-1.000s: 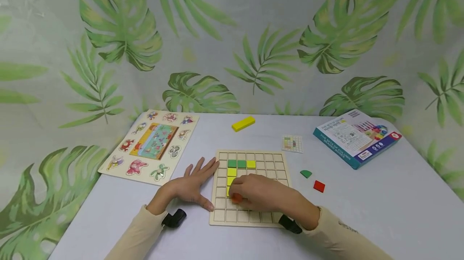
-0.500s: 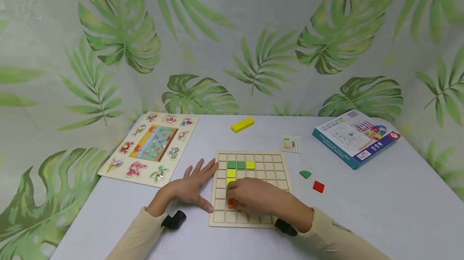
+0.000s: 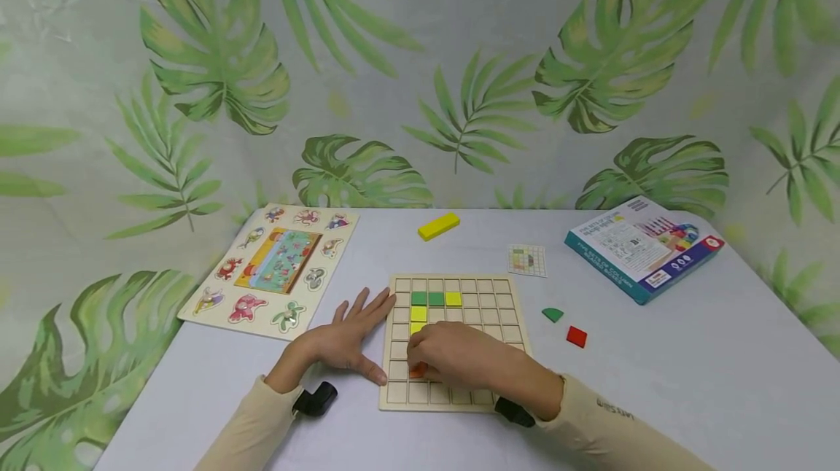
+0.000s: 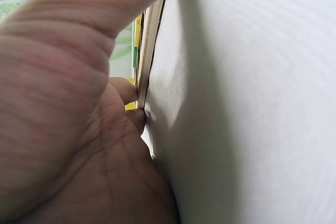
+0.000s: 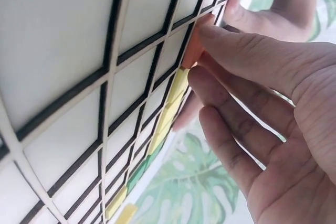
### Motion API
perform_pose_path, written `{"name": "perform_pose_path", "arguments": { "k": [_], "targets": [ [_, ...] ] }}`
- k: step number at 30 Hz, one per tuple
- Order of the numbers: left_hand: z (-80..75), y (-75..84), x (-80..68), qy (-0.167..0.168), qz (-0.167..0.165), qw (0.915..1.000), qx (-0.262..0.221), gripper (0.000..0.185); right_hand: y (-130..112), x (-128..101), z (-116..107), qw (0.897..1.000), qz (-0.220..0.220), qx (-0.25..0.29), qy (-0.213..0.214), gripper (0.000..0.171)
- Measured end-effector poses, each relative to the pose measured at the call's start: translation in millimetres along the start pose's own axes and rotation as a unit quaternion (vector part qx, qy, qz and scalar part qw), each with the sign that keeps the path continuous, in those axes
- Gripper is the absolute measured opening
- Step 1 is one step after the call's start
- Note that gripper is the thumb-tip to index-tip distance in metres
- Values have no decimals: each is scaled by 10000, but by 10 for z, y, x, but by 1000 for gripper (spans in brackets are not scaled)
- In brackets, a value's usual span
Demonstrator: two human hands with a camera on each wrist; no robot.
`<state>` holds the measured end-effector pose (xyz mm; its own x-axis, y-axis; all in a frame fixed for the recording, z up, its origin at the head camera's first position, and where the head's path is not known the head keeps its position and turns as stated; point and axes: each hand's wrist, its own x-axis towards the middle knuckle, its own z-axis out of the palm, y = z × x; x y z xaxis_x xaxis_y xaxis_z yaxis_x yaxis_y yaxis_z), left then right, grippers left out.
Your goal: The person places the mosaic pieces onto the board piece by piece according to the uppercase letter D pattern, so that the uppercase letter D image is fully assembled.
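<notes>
Orange square tile (image 3: 418, 369) sits in a cell of the pale wooden grid board (image 3: 499, 303) at lower centre of the head view, pinched by the right hand's (image 3: 459, 356) fingertips (image 5: 210, 27). Just above it lie yellow and green tiles (image 3: 426, 300). Left hand (image 3: 344, 340) lies flat with fingers spread on the white table (image 3: 656, 369), touching the board's left edge.

White table (image 3: 656, 383): grid board (image 3: 505, 292), animal puzzle (image 3: 216, 289), box (image 3: 646, 248), yellow block (image 3: 439, 225).
</notes>
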<state>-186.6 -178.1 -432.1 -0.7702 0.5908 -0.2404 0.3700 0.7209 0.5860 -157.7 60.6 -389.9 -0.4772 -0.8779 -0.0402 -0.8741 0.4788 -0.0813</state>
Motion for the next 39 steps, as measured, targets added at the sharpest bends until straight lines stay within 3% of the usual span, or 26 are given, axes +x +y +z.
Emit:
{"name": "perform_pose_path", "arguments": {
  "k": [12,23,32,39],
  "targets": [
    [-11,27,-20,-37,68,9999,-76,127,-3,-14,22,9993,-259,-197,200,7],
    [-8,17,-12,-44,45,10000,-61,128,30,-22,23,9998,-143,-86,56,9],
    [-8,9,4,5,-20,10000,-47,128,106,-193,-24,9995,91,271,-147,25],
    [5,11,-2,36,3,9999,-100,129,214,-399,-10,9983,377,427,-144,25]
  ]
}}
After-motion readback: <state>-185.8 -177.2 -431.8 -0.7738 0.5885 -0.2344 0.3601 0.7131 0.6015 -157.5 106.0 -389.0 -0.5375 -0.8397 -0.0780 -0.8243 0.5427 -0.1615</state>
